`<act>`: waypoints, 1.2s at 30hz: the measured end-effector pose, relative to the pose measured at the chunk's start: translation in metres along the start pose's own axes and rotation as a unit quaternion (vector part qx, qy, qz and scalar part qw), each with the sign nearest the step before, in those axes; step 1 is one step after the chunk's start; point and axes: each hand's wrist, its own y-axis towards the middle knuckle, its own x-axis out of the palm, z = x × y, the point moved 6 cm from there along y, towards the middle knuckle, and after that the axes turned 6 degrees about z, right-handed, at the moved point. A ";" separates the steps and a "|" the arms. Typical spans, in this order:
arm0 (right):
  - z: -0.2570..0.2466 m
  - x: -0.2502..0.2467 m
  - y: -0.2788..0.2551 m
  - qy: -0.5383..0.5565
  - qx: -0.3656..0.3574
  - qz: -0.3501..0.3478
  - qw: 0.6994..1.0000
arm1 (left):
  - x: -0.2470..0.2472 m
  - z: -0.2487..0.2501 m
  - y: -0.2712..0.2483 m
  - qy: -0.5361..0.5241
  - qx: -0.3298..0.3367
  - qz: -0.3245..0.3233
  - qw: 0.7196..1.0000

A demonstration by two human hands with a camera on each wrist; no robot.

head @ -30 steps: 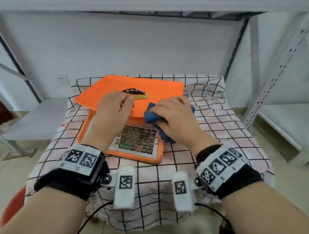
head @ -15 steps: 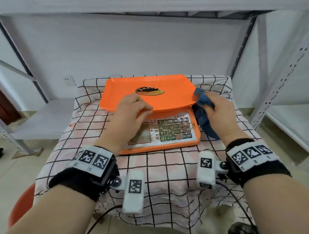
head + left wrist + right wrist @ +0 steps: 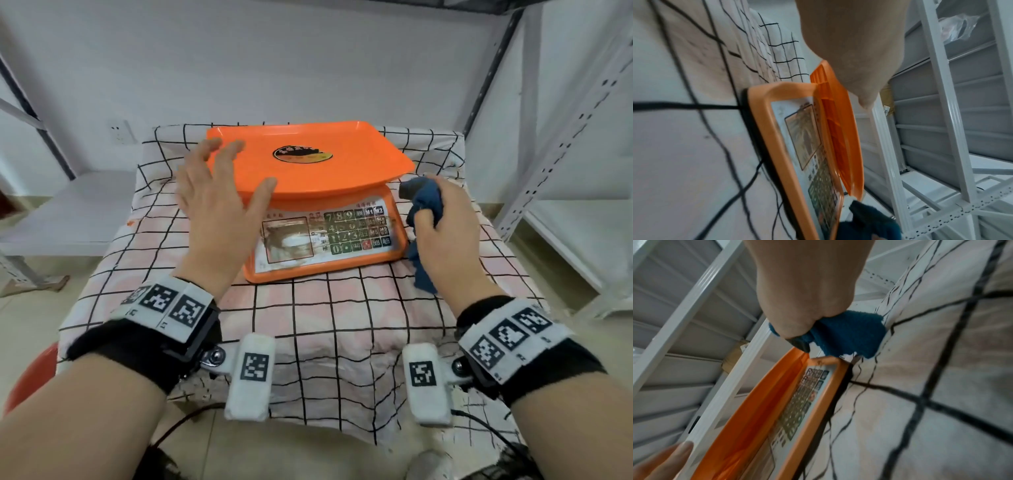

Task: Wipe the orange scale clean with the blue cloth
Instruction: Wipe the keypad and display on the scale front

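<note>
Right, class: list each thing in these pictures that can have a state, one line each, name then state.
orange scale: upright on the checked cloth, tray on top, front panel smudged.
blue cloth: bunched, held beside the scale's right side.
left hand: fingers spread over the tray's left front edge, holding nothing.
right hand: grips the blue cloth.
checked cloth: spread, wrinkled.

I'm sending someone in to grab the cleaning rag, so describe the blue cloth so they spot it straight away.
Find the table under the black-grid tablecloth with the orange scale on it. At the scale's right side, by the keypad, the right hand grips the blue cloth. It is the only dark blue, fuzzy, bunched thing there.
</note>
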 end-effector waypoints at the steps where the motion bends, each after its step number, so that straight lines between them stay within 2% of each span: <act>1: -0.003 0.003 -0.002 -0.007 -0.006 -0.015 1.000 | -0.002 -0.009 -0.002 -0.012 -0.070 -0.003 0.997; 4: 0.005 0.020 -0.011 -0.058 0.048 -0.091 0.993 | 0.008 -0.031 -0.015 -0.095 -0.246 -0.047 0.963; 6: 0.009 0.026 -0.015 -0.081 0.076 -0.110 0.988 | 0.017 -0.036 -0.026 -0.168 -0.306 -0.074 0.934; 7: 0.006 0.028 -0.016 -0.094 0.065 -0.105 0.988 | 0.021 -0.036 -0.030 -0.179 -0.316 -0.094 0.927; 10: -0.003 0.034 -0.020 -0.167 -0.023 -0.115 0.979 | 0.029 -0.033 -0.038 -0.154 -0.284 -0.157 0.933; 12: -0.006 0.039 -0.023 -0.214 -0.055 -0.139 0.965 | 0.031 -0.032 -0.038 -0.137 -0.267 -0.169 0.939; 18: -0.006 0.039 0.001 -0.158 -0.057 -0.150 0.974 | 0.028 -0.031 -0.038 -0.196 -0.320 -0.139 0.917; 22: -0.004 0.039 -0.003 -0.168 -0.057 -0.226 0.958 | 0.024 -0.033 -0.041 -0.244 -0.351 -0.116 0.897; 24: -0.002 0.037 -0.012 -0.171 -0.046 -0.267 0.947 | 0.023 -0.031 -0.038 -0.241 -0.353 -0.122 0.896; 29: -0.007 0.037 -0.010 -0.158 -0.064 -0.217 0.961 | 0.023 -0.032 -0.031 -0.234 -0.339 -0.139 0.901; 33: -0.013 0.045 0.005 -0.156 -0.065 -0.179 0.969 | 0.023 -0.037 -0.026 -0.175 -0.293 -0.145 0.929; 36: -0.017 0.049 0.000 -0.145 -0.076 -0.213 0.963 | 0.025 -0.045 -0.026 -0.125 -0.278 -0.161 0.939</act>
